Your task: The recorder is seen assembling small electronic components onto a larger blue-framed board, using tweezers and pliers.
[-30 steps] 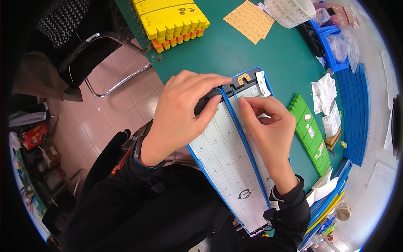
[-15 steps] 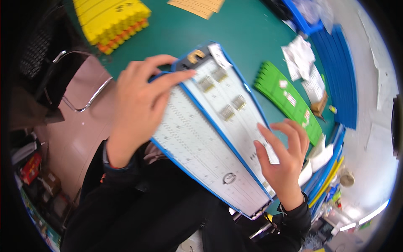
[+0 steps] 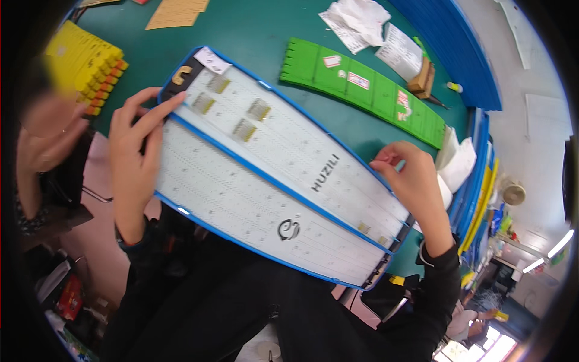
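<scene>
A long hinged case [image 3: 338,196], spread open, lies slantwise before me over my lap and the table edge. It has two white panels with blue rims and black end pieces. Small coil-like metal pieces [image 3: 244,130] sit in pairs on the upper panel, and a white paper tag [image 3: 211,60] is at its far-left end. My left hand [image 3: 137,148] grips the case's left end, thumb and forefinger lying on the black piece. By the upper panel's right rim, my right hand [image 3: 410,172] has its thumb and forefinger pinched together; what is between them, if anything, is hidden.
A green slatted case [image 3: 362,81] lies beyond on the green table. Crumpled paper [image 3: 356,24] and a small brown block [image 3: 422,78] are behind it. Yellow cases [image 3: 84,63] are stacked at far left, near another person's blurred hand [image 3: 51,139]. Blue panels [image 3: 458,48] stand along the right.
The case has turned flatter and shifted left in view. My right hand, earlier spread over the upper panel, is now at its rim with fingers pinched. Another person's hand has come in at left.
</scene>
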A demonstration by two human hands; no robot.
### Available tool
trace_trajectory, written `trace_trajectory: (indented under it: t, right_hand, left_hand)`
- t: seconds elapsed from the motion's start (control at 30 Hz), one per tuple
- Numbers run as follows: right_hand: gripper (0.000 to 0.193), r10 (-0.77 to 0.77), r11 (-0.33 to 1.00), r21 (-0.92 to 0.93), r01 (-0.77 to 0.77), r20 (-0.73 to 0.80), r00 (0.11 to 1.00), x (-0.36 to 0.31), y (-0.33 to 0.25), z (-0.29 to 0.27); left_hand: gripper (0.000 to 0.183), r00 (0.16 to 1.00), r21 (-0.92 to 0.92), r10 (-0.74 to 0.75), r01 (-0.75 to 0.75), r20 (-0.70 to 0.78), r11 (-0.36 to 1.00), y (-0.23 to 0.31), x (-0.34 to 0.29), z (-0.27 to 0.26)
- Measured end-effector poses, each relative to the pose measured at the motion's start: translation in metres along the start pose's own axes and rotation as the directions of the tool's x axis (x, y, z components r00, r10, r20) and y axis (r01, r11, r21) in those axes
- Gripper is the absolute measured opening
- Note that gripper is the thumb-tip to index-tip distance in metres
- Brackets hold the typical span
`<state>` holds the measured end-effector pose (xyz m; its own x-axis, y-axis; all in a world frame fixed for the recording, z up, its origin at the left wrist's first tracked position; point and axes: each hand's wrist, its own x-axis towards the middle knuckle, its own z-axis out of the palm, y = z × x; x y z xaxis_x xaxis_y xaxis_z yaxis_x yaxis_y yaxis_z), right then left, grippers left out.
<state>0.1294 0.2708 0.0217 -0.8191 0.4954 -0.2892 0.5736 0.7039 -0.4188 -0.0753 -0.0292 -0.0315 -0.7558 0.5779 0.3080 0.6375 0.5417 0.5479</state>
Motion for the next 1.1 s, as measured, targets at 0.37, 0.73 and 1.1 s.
trace_trajectory:
  t: [0.37, 0.73, 1.1]
  right_hand:
    - [0.016, -0.108, 0.994, -0.002, 0.11, -0.194, 0.975, -0.084, -0.006, -0.037]
    - [0.025, -0.181, 0.958, 0.171, 0.23, -0.261, 0.948, -0.103, 0.006, 0.027]
    - [0.036, -0.166, 0.947, 0.225, 0.23, -0.271, 0.948, -0.104, 0.014, 0.038]
  left_hand:
    - [0.04, 0.997, 0.028, 0.077, -0.077, 0.004, 0.997, 0.004, 0.0, -0.003]
    - [0.042, 0.869, -0.17, 0.457, -0.429, 0.189, 0.887, 0.108, -0.026, 0.029]
    - [0.048, 0.716, -0.39, 0.557, -0.412, 0.42, 0.824, 0.172, -0.057, 0.079]
